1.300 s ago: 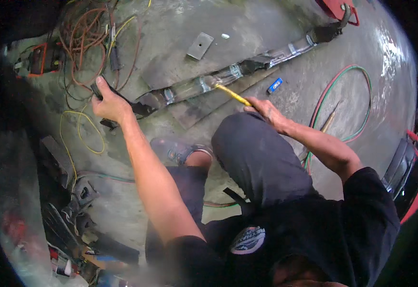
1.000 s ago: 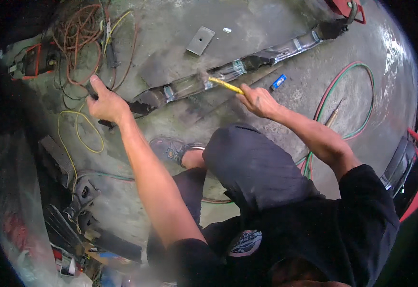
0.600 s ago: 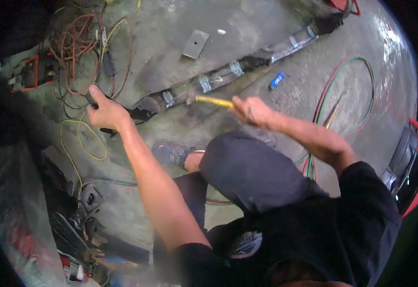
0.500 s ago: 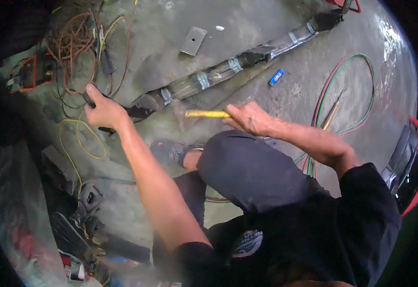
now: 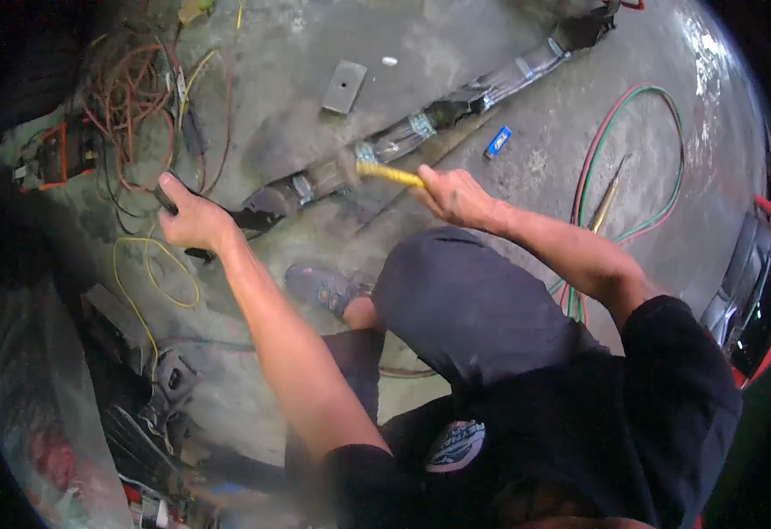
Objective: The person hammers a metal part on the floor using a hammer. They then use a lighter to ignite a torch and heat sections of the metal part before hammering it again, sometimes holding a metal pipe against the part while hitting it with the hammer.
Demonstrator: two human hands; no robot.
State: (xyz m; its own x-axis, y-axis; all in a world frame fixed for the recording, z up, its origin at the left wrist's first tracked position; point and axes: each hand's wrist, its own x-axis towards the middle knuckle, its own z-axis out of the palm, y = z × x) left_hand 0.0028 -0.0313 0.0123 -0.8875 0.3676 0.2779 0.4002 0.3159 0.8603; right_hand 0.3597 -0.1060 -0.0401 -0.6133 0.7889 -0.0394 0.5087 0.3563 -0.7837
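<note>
Right hand (image 5: 458,196) is wrapped tight round the yellow handle of a hammer (image 5: 391,175), thumb and fingers closed on it. Hammer head is blurred, right over the long metal part (image 5: 322,176); can't tell if it's touching. Left hand (image 5: 196,216) grips a dark bar end (image 5: 167,201) at the left end of that part, thumb on top, fingers round the far side and mostly hidden from here. Long metal part lies slantwise on the concrete floor (image 5: 526,203), from the left hand up to the far right, bare shiny stretches between dark ones. Just beyond it, a grey plate (image 5: 344,86) with a hole, plus a small white bit (image 5: 390,61). Near side, a small blue box (image 5: 497,142). Further right, a red-and-green hose (image 5: 585,176) loops round a pointed brass-coloured tool (image 5: 608,204). Past the left hand, tangled reddish cable (image 5: 130,106); nearer, a thin yellow cord (image 5: 198,286). Person's raised knee (image 5: 456,282) sits between the forearms, dark shoe (image 5: 315,286) planted left of it.
</note>
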